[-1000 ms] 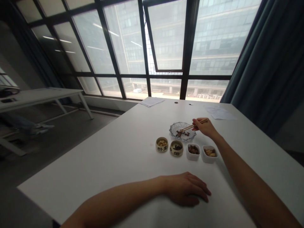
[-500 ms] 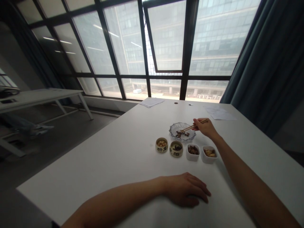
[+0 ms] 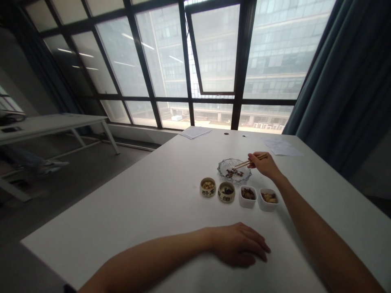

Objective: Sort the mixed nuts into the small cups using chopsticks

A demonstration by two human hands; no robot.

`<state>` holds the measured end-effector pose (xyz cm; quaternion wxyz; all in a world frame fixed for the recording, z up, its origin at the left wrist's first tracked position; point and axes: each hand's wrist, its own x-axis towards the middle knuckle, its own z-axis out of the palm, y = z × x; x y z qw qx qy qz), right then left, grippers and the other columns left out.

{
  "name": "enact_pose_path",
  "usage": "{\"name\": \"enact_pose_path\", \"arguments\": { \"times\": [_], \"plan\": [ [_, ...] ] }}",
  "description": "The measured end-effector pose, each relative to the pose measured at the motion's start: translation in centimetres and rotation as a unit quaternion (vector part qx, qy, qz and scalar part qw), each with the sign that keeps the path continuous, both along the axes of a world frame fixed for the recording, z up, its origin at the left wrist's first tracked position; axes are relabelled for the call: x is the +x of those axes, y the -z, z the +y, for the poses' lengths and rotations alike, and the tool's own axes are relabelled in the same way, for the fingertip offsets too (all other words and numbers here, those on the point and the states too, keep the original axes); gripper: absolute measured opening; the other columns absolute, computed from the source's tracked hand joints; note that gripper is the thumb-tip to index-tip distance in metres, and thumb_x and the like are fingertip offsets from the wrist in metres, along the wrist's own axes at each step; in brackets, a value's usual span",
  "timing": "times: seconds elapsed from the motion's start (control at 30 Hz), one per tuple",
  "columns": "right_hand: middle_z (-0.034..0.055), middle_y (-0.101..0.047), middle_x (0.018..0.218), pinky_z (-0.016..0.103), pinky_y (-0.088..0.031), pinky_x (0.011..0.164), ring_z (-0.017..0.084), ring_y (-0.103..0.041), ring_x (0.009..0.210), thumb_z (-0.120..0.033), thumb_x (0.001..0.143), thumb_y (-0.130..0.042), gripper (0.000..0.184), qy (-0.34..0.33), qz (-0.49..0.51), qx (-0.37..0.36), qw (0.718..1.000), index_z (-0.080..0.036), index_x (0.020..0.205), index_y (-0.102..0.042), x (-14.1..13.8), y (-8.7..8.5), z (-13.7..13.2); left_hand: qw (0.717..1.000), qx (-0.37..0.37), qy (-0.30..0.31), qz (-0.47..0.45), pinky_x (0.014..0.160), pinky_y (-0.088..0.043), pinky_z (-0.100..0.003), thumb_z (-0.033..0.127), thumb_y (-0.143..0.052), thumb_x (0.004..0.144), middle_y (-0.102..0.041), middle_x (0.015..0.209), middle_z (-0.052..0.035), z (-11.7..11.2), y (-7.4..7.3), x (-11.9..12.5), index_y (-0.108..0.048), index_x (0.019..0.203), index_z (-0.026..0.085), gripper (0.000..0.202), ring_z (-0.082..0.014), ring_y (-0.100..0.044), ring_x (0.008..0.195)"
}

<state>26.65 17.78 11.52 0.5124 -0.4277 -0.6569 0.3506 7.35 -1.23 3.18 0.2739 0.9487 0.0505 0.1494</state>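
Note:
My right hand is closed around a pair of chopsticks, their tips down in a clear glass bowl. Dark pieces, too small to name, lie inside that bowl. In front of it stand four small containers in a row: a round patterned dish with pale pieces, a similar dish with black pieces, a white square cup with dark brown strips and another with yellowish pieces. Nearer to me, my left hand rests palm down on the table, fingers extended, holding nothing.
The white table reaches toward the windows. Sheets of paper lie at its far left and far right. Another white table stands off to the left, and a blue curtain hangs at the right.
Hardly anything differs. The chopstick tips stay in the glass bowl with a very slight shift, and my left hand keeps its place.

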Motion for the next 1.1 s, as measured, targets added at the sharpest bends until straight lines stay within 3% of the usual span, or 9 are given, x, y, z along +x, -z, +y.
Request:
{"name": "enact_pose_path", "arguments": {
  "times": [0.2,0.67,0.87,1.1],
  "plan": [
    [0.0115,-0.075,0.064,0.029,-0.063,0.049,0.027,-0.077,0.058,-0.066,0.074,-0.084,0.053,-0.003,-0.001,-0.018,1.0,-0.015,0.069,-0.072,0.1,1.4,1.0,1.0,0.015,0.013,-0.017,0.124,-0.039,-0.031,0.031,-0.051,0.094,-0.067,0.142,-0.0163,0.1,0.2,-0.1,-0.07,0.123,0.009,0.041,-0.025,-0.056,0.142],
    [0.0149,-0.077,0.066,0.028,-0.064,0.048,0.027,-0.077,0.055,-0.065,0.073,-0.086,0.054,0.046,0.018,-0.023,0.998,-0.013,0.067,-0.073,0.2,1.4,1.2,0.999,0.011,0.022,-0.026,0.123,-0.038,-0.028,0.033,-0.05,0.094,-0.067,0.141,-0.0185,0.2,0.4,-0.1,-0.07,0.123,0.006,0.045,-0.025,-0.058,0.14],
    [0.0135,-0.078,0.071,0.03,-0.067,0.053,0.025,-0.077,0.057,-0.067,0.069,-0.088,0.055,0.032,0.063,-0.01,0.997,-0.013,0.068,-0.074,-0.4,-0.9,-0.5,1.0,0.001,0.011,-0.011,0.124,-0.037,-0.028,0.033,-0.052,0.093,-0.066,0.143,-0.0139,0.3,0.8,-0.1,-0.07,0.124,0.011,0.042,-0.0244,-0.058,0.14],
    [0.0124,-0.08,0.077,0.031,-0.069,0.057,0.026,-0.08,0.063,-0.067,0.076,-0.084,0.054,-0.088,0.079,-0.008,0.993,-0.013,0.08,-0.079,-4.2,-4.8,-7.3,0.999,0.007,0.011,-0.032,0.123,-0.039,-0.032,0.032,-0.052,0.093,-0.068,0.14,-0.0177,0.1,0.8,-0.1,-0.07,0.123,0.009,0.041,-0.0253,-0.058,0.14]
  ]
}}
